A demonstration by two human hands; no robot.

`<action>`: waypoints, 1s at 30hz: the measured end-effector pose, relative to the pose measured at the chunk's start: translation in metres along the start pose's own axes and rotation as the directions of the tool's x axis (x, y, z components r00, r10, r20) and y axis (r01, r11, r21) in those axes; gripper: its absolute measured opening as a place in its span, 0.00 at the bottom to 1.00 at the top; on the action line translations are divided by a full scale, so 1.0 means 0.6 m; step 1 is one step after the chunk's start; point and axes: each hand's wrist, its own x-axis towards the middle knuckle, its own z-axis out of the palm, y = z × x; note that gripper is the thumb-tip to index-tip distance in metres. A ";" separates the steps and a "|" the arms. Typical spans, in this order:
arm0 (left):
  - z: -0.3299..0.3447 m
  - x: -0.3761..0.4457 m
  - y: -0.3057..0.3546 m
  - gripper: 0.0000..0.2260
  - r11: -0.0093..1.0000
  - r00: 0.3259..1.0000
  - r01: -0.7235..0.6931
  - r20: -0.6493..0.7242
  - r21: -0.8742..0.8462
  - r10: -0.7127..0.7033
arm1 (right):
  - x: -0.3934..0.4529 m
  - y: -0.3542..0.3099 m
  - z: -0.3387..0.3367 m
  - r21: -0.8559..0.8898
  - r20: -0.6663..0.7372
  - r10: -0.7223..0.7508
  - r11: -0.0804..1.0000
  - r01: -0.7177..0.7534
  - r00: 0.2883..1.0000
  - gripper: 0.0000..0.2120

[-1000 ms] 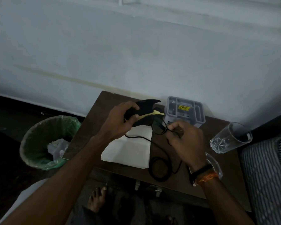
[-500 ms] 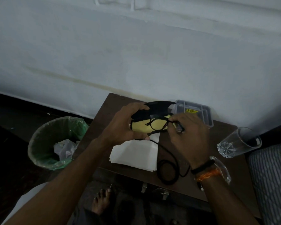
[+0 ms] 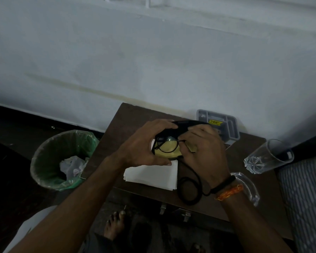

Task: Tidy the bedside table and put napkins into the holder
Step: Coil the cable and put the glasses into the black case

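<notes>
white wall (image 3: pixel 153 61) fills the top, with a dark floor (image 3: pixel 11 143) low on the left. brown bedside table (image 3: pixel 131 117) stands against the wall. green-lined bin (image 3: pixel 44 157) sits on the floor just left of the table, with crumpled white rubbish inside. striped bed cover (image 3: pixel 305 198) shows at the right edge. white napkins (image 3: pixel 153 176) lie flat in a stack on the front of the table. grey holder (image 3: pixel 230 123) with a yellow sticker stands at the back by the wall, with no napkins in it. clear glass (image 3: pixel 268 159) lies tipped on its side near the right edge. black cord (image 3: pixel 190 190) loops on the table beside the napkins. clear curved dish (image 3: pixel 250 185) peeks out behind the right wrist. left hand (image 3: pixel 140 148) is curled around a black glasses case (image 3: pixel 182 126) with a yellow inside, held above the napkins. right hand (image 3: pixel 204 152) pinches the black round glasses (image 3: pixel 167 146) at the open case. bare foot (image 3: pixel 115 225) shows on the floor below.
</notes>
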 end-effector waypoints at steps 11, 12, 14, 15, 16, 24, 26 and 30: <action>0.001 0.000 0.002 0.40 1.000 1.000 -0.014 0.008 0.007 0.014 | -0.004 0.006 -0.009 0.028 0.113 0.010 1.000 -0.013 0.994 0.06; 0.002 0.000 0.002 0.40 1.000 1.000 -0.013 0.008 0.007 0.013 | -0.004 0.006 -0.009 0.023 0.113 0.006 1.000 -0.008 0.994 0.06; 0.001 0.001 0.002 0.40 1.000 1.000 -0.010 0.009 0.008 0.010 | -0.005 0.007 -0.009 0.028 0.119 0.014 0.999 -0.018 0.993 0.06; 0.001 0.001 0.002 0.40 1.000 1.000 -0.008 0.011 0.008 0.008 | -0.006 0.008 -0.008 0.037 0.123 0.022 0.999 -0.027 0.992 0.06; 0.000 0.001 0.003 0.40 1.000 1.000 -0.005 0.015 0.007 0.005 | -0.007 0.010 -0.007 0.043 0.128 0.028 0.998 -0.034 0.991 0.06; -0.005 -0.001 0.009 0.39 1.000 1.000 0.007 0.011 0.013 -0.008 | -0.010 0.010 -0.016 0.210 -0.033 0.184 0.962 -0.173 0.982 0.08; -0.008 -0.001 0.011 0.39 1.000 1.000 0.011 0.005 -0.005 -0.011 | -0.009 0.014 -0.024 0.263 -0.204 0.337 0.923 -0.281 0.919 0.07; -0.012 -0.002 0.019 0.38 0.999 1.000 0.014 -0.014 -0.049 -0.015 | -0.005 0.019 -0.037 0.459 -0.250 0.627 0.747 -0.480 0.738 0.04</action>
